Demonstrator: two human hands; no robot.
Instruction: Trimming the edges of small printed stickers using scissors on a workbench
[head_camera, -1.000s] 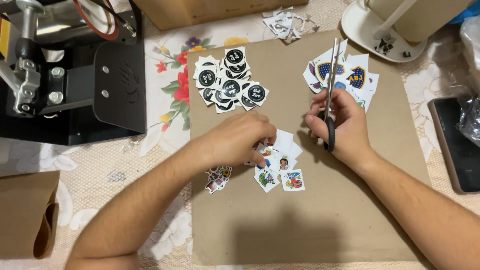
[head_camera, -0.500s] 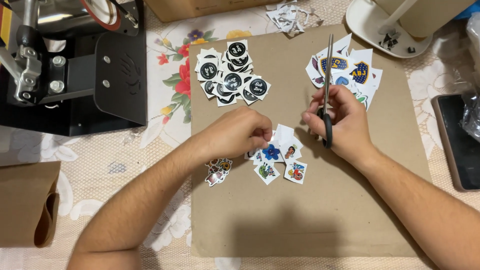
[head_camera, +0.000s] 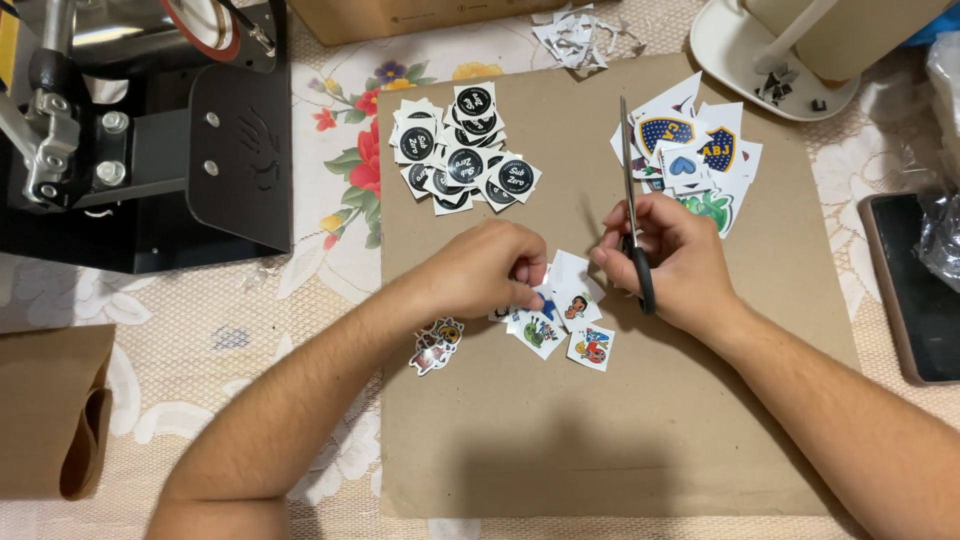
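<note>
Several small cut-out cartoon stickers (head_camera: 560, 320) lay in a loose cluster near the middle of a brown cardboard sheet (head_camera: 620, 430). The left hand (head_camera: 485, 268) rested on the cluster's left edge, fingers curled and pinching one sticker. Just right of it, the right hand (head_camera: 670, 262) was closed around the black handles of a pair of scissors (head_camera: 632, 215), the shut blades pointing toward the far edge.

One more cartoon sticker (head_camera: 436, 346) sat at the sheet's left edge. Farther away, a pile of round black-and-white stickers (head_camera: 462, 150) lay far left on the sheet, and a pile of colourful shield and heart stickers (head_camera: 690, 150) lay far right. Paper scraps (head_camera: 577, 30) were scattered beyond the sheet.

A floral tablecloth (head_camera: 340, 170) covered the table. A black heat press (head_camera: 130, 130) stood far left, a brown paper bag (head_camera: 50, 410) near left, a white stand base (head_camera: 770, 70) far right and a dark phone (head_camera: 915, 290) at the right edge.
</note>
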